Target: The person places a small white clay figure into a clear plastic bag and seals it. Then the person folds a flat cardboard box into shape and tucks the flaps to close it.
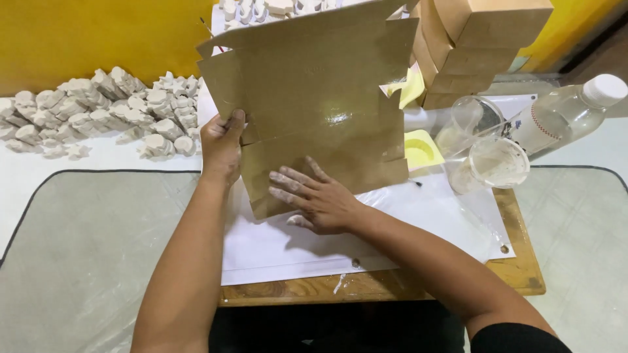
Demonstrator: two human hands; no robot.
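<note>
Both hands point(222, 147) point(314, 196) on flat cardboard box blank point(314, 98).

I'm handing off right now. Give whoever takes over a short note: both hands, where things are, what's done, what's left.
Left hand grips the left edge of the flat brown cardboard box blank, held tilted up.
Right hand lies open, fingers spread, pressing its lower panel onto the white sheet.
Done: a stack of folded boxes stands at back right.
Left: this blank is still unfolded.
Nearby: white cast pieces at left, yellow mould, plastic cups.
</note>
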